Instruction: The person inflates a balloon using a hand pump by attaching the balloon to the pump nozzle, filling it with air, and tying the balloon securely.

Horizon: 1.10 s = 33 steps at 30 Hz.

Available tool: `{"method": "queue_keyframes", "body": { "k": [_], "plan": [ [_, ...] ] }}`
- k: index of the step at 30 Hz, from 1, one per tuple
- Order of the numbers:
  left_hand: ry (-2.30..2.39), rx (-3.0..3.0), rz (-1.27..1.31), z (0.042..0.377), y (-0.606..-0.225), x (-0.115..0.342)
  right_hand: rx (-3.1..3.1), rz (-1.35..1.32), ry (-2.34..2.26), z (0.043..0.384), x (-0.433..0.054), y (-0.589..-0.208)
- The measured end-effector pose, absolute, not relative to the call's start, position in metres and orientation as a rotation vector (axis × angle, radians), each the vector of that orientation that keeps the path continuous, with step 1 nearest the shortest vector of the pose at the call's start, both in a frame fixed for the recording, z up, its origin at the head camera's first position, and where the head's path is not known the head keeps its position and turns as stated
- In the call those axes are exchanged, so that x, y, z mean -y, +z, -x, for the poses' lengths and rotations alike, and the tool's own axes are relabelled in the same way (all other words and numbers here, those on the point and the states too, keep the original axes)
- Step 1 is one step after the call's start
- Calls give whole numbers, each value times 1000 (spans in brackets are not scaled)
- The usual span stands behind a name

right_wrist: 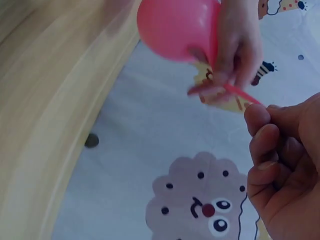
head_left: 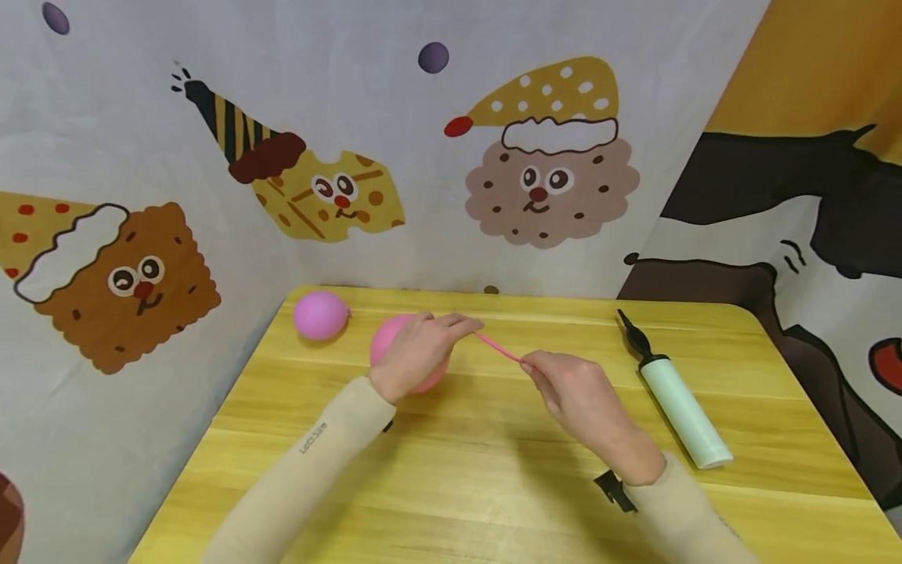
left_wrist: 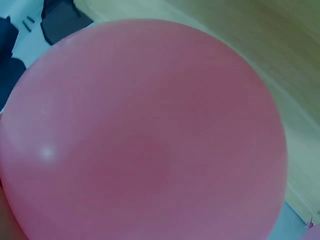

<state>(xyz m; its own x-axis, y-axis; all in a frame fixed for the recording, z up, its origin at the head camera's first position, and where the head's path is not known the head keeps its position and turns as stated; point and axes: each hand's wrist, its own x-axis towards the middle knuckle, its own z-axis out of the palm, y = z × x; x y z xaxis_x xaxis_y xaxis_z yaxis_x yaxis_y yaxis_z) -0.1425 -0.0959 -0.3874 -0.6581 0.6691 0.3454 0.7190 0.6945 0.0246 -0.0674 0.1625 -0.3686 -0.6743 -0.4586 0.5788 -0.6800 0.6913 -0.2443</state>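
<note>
An inflated pink balloon [head_left: 384, 341] is at my left hand [head_left: 423, 352], partly hidden behind it in the head view. It fills most of the left wrist view as a round pink surface [left_wrist: 150, 130]. My left hand's fingers hold the balloon by its neck, as the right wrist view shows. From there the thin pink neck [head_left: 499, 346] is pulled out in a straight line to the right. Its far end is pinched between the thumb and forefinger of my right hand [head_left: 585, 403], whose other fingers [right_wrist: 264, 142] are curled in.
Another balloon, pinkish purple and knotted [head_left: 320, 315], lies at the table's back left corner. A pale green hand pump with a black nozzle [head_left: 683, 411] lies on the right of the wooden table [head_left: 479, 501]. A cartoon-printed cloth [head_left: 437, 219] hangs behind.
</note>
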Motion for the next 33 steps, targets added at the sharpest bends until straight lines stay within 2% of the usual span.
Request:
{"method": "queue_keyframes", "body": {
  "k": [8, 18, 22, 27, 33],
  "plan": [
    [-194, 2532, 1359, 131, -381, 95, 2248, -1004, 447, 81, -200, -346],
    [-236, 2528, 1311, 127, -376, 111, 2072, -1083, 325, 79, -211, -329],
    [-344, 2541, 1405, 119, -379, 103, 2083, -1025, 361, 89, -210, -330],
    [-680, 2551, 1580, 111, -378, 89, 2135, -924, 466, 112, -209, -342],
    [-1314, 2708, 1593, 110, -375, 83, 2240, -841, 571, 131, -198, -368]
  ]
}}
